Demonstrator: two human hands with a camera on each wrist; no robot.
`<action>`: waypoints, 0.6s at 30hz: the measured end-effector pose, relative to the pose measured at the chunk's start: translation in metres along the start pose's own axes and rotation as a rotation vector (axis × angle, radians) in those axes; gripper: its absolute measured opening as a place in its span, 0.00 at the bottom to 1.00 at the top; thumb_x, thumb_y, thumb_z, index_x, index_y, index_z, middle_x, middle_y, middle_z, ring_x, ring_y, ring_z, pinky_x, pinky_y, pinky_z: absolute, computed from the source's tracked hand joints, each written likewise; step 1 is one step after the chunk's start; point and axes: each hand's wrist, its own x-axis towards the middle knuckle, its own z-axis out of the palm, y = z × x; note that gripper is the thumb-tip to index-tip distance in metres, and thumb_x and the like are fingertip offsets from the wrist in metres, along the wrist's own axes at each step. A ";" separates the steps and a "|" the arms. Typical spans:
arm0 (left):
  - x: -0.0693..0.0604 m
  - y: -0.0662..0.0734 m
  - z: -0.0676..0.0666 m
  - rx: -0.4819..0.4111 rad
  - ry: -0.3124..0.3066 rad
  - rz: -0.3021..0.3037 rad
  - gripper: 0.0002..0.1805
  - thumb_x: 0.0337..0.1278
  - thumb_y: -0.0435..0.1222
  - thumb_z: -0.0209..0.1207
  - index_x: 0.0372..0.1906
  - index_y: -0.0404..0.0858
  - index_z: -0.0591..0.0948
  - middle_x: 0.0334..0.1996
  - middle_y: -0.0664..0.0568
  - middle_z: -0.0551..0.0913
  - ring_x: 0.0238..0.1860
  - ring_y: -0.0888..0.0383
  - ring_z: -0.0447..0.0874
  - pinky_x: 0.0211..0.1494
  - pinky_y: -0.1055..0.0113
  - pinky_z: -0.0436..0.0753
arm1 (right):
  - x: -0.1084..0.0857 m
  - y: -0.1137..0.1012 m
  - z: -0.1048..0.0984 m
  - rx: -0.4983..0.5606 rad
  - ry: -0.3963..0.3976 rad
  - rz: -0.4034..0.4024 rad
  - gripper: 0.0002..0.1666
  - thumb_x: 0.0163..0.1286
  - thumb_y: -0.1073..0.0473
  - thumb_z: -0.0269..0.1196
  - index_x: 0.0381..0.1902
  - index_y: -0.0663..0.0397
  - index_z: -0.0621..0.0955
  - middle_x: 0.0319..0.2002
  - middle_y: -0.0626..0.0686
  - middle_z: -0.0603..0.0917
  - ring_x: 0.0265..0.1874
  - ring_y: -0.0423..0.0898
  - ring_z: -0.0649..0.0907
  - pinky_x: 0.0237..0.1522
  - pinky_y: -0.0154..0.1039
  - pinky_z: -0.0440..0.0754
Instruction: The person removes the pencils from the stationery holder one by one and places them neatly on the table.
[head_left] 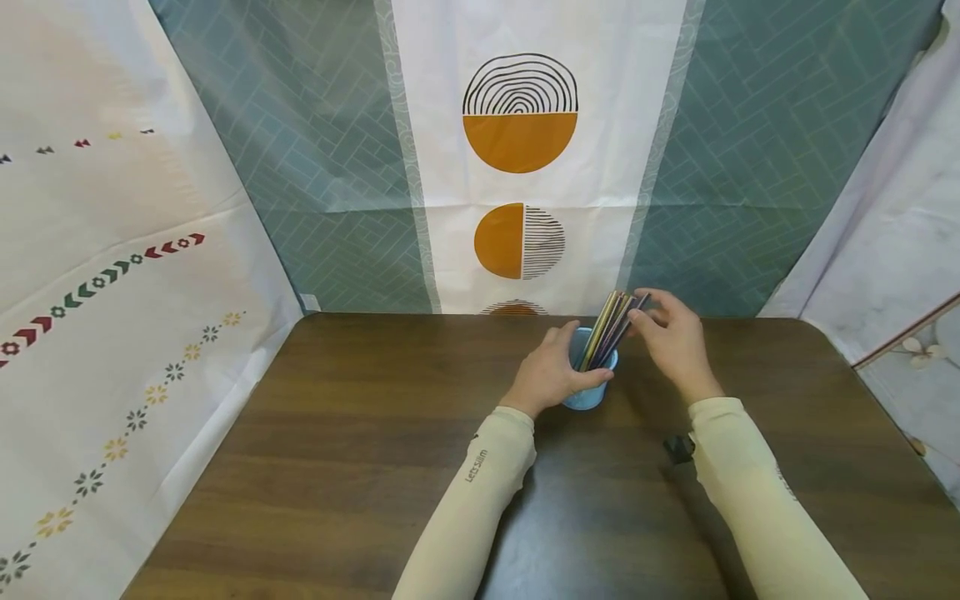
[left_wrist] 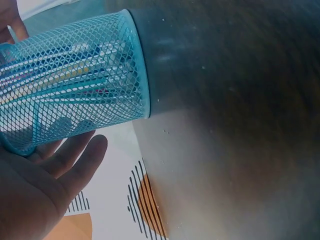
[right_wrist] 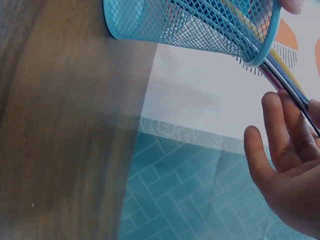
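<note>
Head view shows one mesh cup (head_left: 585,400) near the middle of the far edge of the counter (head_left: 337,458). The left hand (head_left: 546,372) holds it, fingers spread wide around the side; the right hand (head_left: 672,337) pinches the pencils (head_left: 602,333) between nearly closed fingers. The cup looks light, stiff and tippy, best held round its wall; the pencils, several but too bunched to count, seem slim, rigid and slippery, best taken near their upper ends.

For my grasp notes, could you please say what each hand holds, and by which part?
The left hand holds the blue mesh cup near its rim; the right hand pinches pencils near their upper ends.
</note>
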 end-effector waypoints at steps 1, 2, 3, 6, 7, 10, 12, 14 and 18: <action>0.000 0.001 -0.001 0.001 0.000 -0.003 0.56 0.48 0.68 0.66 0.79 0.47 0.60 0.60 0.49 0.72 0.44 0.56 0.78 0.52 0.56 0.82 | 0.001 -0.001 -0.001 0.002 0.006 -0.006 0.24 0.78 0.55 0.60 0.66 0.60 0.75 0.35 0.64 0.87 0.26 0.40 0.81 0.20 0.37 0.64; -0.001 0.001 -0.001 0.001 -0.001 -0.006 0.56 0.48 0.68 0.66 0.79 0.47 0.60 0.60 0.49 0.72 0.43 0.56 0.79 0.52 0.55 0.82 | 0.001 -0.001 -0.002 0.010 0.009 -0.010 0.24 0.78 0.56 0.60 0.66 0.60 0.75 0.35 0.65 0.87 0.26 0.39 0.81 0.21 0.38 0.64; -0.001 0.001 -0.001 -0.002 -0.002 -0.009 0.56 0.48 0.68 0.67 0.79 0.47 0.60 0.60 0.49 0.72 0.43 0.56 0.79 0.52 0.55 0.82 | 0.001 -0.002 -0.003 0.017 0.011 -0.015 0.24 0.78 0.56 0.60 0.66 0.60 0.75 0.35 0.65 0.87 0.27 0.38 0.82 0.21 0.37 0.65; -0.003 0.001 -0.004 -0.011 -0.001 -0.017 0.56 0.48 0.67 0.67 0.78 0.47 0.60 0.59 0.49 0.72 0.43 0.56 0.79 0.52 0.55 0.82 | 0.002 -0.006 -0.007 0.048 0.016 -0.032 0.24 0.77 0.57 0.60 0.66 0.61 0.75 0.35 0.65 0.87 0.27 0.34 0.83 0.27 0.33 0.70; -0.003 0.000 -0.004 -0.016 0.000 -0.019 0.56 0.47 0.67 0.67 0.78 0.47 0.60 0.59 0.49 0.72 0.43 0.56 0.79 0.52 0.55 0.82 | 0.003 -0.008 -0.008 0.060 0.018 -0.030 0.24 0.77 0.57 0.60 0.66 0.61 0.75 0.35 0.64 0.88 0.28 0.33 0.83 0.31 0.31 0.72; -0.005 -0.001 -0.006 -0.034 0.004 -0.029 0.56 0.47 0.66 0.68 0.78 0.48 0.60 0.58 0.49 0.72 0.43 0.55 0.79 0.52 0.55 0.82 | 0.004 -0.014 -0.012 0.109 0.034 -0.026 0.25 0.77 0.59 0.60 0.67 0.62 0.74 0.35 0.60 0.88 0.28 0.35 0.85 0.40 0.28 0.78; -0.006 -0.003 -0.008 -0.041 0.007 -0.036 0.56 0.47 0.66 0.68 0.78 0.48 0.60 0.58 0.50 0.72 0.43 0.55 0.79 0.52 0.54 0.82 | 0.006 -0.016 -0.012 0.155 0.058 -0.015 0.25 0.77 0.61 0.60 0.67 0.62 0.73 0.35 0.55 0.88 0.28 0.38 0.86 0.41 0.28 0.81; -0.007 -0.004 -0.009 -0.044 0.010 -0.041 0.56 0.47 0.66 0.69 0.78 0.49 0.60 0.58 0.50 0.72 0.44 0.55 0.78 0.52 0.54 0.82 | 0.007 -0.018 -0.012 0.204 0.087 -0.005 0.25 0.76 0.62 0.60 0.68 0.63 0.73 0.33 0.51 0.88 0.27 0.41 0.87 0.41 0.28 0.82; -0.009 -0.007 -0.011 -0.033 0.011 -0.042 0.56 0.46 0.68 0.68 0.78 0.48 0.60 0.59 0.50 0.71 0.44 0.55 0.78 0.52 0.55 0.82 | 0.009 -0.021 -0.012 0.314 0.171 -0.005 0.24 0.75 0.65 0.60 0.67 0.62 0.74 0.31 0.46 0.86 0.25 0.42 0.86 0.39 0.31 0.84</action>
